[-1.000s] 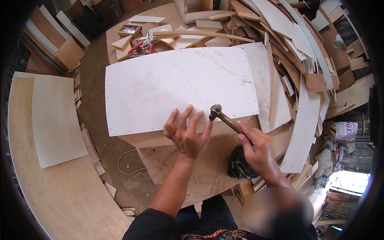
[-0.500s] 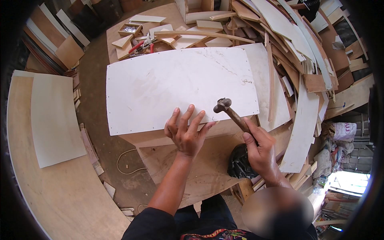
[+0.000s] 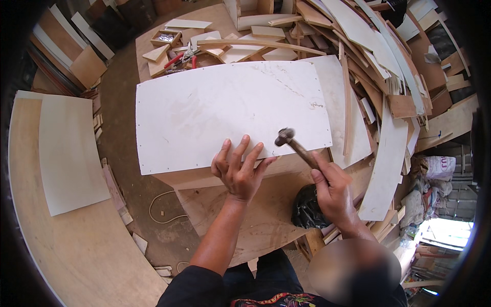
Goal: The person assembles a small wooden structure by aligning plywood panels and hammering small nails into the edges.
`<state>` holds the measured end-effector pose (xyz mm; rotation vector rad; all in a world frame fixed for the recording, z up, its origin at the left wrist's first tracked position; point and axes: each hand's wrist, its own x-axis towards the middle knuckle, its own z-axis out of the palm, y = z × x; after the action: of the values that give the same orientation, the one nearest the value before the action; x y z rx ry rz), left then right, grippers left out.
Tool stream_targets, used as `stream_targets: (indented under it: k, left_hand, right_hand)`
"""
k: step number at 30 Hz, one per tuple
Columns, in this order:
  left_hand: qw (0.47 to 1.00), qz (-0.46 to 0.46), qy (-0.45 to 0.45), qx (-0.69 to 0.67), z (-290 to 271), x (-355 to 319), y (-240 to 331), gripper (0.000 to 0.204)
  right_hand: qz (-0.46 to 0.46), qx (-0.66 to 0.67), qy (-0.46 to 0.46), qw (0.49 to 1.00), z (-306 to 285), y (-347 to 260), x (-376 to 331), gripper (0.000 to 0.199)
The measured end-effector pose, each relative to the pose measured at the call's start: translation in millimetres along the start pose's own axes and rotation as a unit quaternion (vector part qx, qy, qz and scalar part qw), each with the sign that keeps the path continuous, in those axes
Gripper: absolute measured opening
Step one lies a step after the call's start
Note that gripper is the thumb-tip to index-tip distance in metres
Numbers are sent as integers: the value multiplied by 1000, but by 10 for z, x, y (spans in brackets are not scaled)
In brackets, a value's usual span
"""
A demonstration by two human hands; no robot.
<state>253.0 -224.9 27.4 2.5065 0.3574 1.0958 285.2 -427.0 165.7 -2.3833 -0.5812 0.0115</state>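
Note:
A white panel (image 3: 215, 112) lies on top of a wooden box (image 3: 192, 176), with small nail heads along its edges. My left hand (image 3: 240, 169) rests at the panel's near edge, fingers spread on the white face and thumb along the rim. In my right hand (image 3: 332, 189) is a hammer (image 3: 305, 152), gripped by its wooden handle. Its metal head hangs just above the panel near the front edge, right of my left fingers. A tiny nail (image 3: 273, 153) shows in the panel below the hammer head.
Beneath the box is a plywood worktable (image 3: 245, 220), with a black plastic bag (image 3: 307, 207) near my right wrist. Red-handled pliers (image 3: 176, 60) and a small wooden box of nails (image 3: 166, 37) lie beyond the panel. Wood offcuts (image 3: 358, 66) pile up at right; a plywood sheet (image 3: 76, 230) stretches along the left.
The hammer head has shifted very slightly to the right and down, and looks a little blurred. The nail under it appears shorter. My left hand stays almost in place.

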Motion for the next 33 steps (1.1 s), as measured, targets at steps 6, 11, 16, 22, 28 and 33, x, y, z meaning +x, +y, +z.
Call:
stream_targets:
  k: [6, 11, 16, 22, 28, 33]
  left_hand:
    - [1000, 4, 5, 2, 5, 8, -5, 41]
    - [1000, 9, 8, -1, 10, -12, -18, 40]
    - [1000, 6, 2, -1, 11, -10, -21, 39]
    - [1000, 12, 4, 2, 7, -8, -22, 40]
    - [1000, 11, 9, 4, 13, 1, -24, 40]
    - [1000, 8, 4, 5, 5, -8, -17, 40]
  right_hand:
    - [-3, -20, -34, 999, 92, 18, -45, 41]
    - [-7, 2, 10, 1000, 124, 28, -106, 43]
    - [-16, 27, 36, 999, 165, 20, -126, 43]
    - [0, 7, 19, 1000, 157, 44, -135, 41]
    - [-3, -10, -10, 1000, 119, 5, -88, 44]
    - [2, -43, -18, 999, 130, 18, -116, 44]
